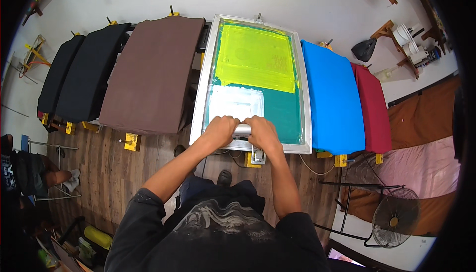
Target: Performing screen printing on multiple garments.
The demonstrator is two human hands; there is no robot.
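My left hand (221, 129) and my right hand (261, 132) lie close together, both closed round the silver handle of a squeegee (242, 130). The squeegee is at the near end of a screen-printing frame (307, 118) with a metal rim and green mesh. Just beyond my hands, a patch of white ink (238, 99) covers the near left of the mesh. Farther up spreads a large area of bright yellow ink (258, 56) with faint lettering showing through. My fingers hide most of the squeegee, and its blade cannot be seen.
Left of the frame stand boards dressed in a brown shirt (151, 73) and black shirts (91, 76); right of it, blue (333, 98) and dark red (372, 108) ones. A standing fan (395, 217) is at the lower right. Another person's leg (57, 178) shows at far left.
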